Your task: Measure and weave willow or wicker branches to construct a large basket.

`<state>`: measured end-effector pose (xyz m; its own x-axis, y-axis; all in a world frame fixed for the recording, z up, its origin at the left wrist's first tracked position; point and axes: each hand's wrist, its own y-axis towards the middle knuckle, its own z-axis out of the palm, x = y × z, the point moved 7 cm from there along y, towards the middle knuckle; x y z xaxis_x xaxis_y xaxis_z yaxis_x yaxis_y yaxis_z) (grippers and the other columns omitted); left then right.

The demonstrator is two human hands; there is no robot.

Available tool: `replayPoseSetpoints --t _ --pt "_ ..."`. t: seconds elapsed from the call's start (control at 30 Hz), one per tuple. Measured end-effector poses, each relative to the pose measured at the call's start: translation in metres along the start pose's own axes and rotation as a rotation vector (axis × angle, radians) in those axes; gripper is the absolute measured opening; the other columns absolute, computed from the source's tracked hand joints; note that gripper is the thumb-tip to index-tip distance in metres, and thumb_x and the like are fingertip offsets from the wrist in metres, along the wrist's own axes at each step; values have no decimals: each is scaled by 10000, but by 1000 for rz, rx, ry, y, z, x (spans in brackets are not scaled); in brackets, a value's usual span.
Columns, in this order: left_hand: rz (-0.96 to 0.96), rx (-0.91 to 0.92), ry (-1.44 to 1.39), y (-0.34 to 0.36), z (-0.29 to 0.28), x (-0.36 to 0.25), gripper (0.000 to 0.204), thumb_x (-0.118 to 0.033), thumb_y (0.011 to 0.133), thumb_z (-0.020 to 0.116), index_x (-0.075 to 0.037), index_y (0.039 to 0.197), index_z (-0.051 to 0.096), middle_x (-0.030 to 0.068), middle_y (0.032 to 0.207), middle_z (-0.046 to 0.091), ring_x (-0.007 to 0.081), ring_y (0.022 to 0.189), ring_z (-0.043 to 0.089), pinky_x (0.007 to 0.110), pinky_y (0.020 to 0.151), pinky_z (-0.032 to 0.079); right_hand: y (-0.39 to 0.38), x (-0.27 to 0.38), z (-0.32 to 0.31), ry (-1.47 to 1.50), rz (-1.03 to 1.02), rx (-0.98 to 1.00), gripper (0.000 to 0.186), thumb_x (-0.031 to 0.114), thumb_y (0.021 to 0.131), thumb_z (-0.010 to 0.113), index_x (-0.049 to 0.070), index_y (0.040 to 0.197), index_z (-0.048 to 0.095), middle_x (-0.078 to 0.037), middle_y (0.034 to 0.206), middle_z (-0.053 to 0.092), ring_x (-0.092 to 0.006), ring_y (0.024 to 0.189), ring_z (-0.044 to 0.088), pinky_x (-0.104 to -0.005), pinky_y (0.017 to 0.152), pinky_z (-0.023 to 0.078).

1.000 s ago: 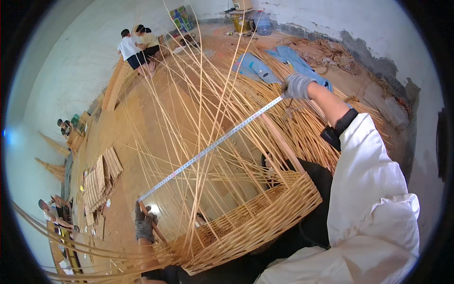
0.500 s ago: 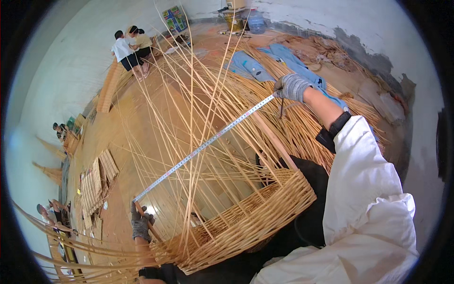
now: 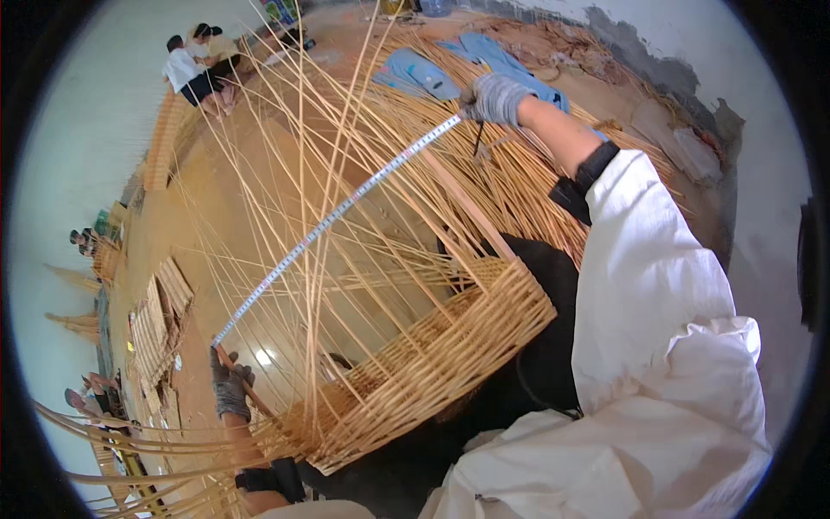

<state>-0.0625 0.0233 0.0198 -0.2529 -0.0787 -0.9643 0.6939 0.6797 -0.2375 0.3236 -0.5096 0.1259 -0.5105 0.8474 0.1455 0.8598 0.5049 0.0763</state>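
A white measuring tape (image 3: 353, 200) is drawn out slantwise across the upright canes of a half-woven wicker basket (image 3: 450, 368). Its upper right end is gripped by my right hand (image 3: 499, 99), in a grey striped glove; the case is mostly hidden in the fingers. My left hand (image 3: 231, 387), gloved too, closes round the lower left end, beside the tip of a thin wooden slat (image 3: 253, 399). Another flat slat (image 3: 468, 205) rises from the basket's right end, below my right hand. The basket rests tilted on my lap, its long canes (image 3: 304, 164) standing up and crossing.
A big heap of loose canes (image 3: 519, 182) lies at right, with blue cloth (image 3: 497, 62) on it. Two people (image 3: 201, 69) crouch at the far left; others sit along the left wall. Woven panels (image 3: 156, 324) lie on the floor at left. Long canes fan out lower left.
My view has shifted, so the basket, both hands and the room sit further left and higher in the picture. The tape stays stretched between my hands, now bowing slightly.
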Motion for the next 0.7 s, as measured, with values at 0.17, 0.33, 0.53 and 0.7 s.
replayPoseSetpoints --t 0.17,0.33,0.53,0.7 --pt "-55 -51 12 9 -15 6 664 121 756 367 -225 1309 244 129 1040 401 150 507 503 262 371 397 8 2 6 -5 -15 28 215 300 733 604 164 895 646 -69 745 626 -242 699 581 -367 659 447" --pt "-142 -78 -62 -5 10 4 676 132 748 361 -222 1313 242 137 1040 402 156 495 503 267 368 402 3 -9 9 -6 -29 15 224 324 736 604 162 881 654 -74 747 627 -242 706 586 -363 663 449" --pt "17 -64 57 -24 14 -17 708 145 736 364 -234 1320 235 122 1051 430 156 534 520 261 397 445 5 -5 9 17 -70 -21 213 314 731 608 154 865 652 -85 751 624 -254 714 586 -368 655 446" --pt "-7 -87 133 -22 10 -14 726 151 736 360 -242 1329 217 118 1083 431 154 552 528 252 421 463 7 -2 10 6 -70 -17 205 314 730 608 151 847 649 -91 733 617 -256 692 580 -373 636 442"
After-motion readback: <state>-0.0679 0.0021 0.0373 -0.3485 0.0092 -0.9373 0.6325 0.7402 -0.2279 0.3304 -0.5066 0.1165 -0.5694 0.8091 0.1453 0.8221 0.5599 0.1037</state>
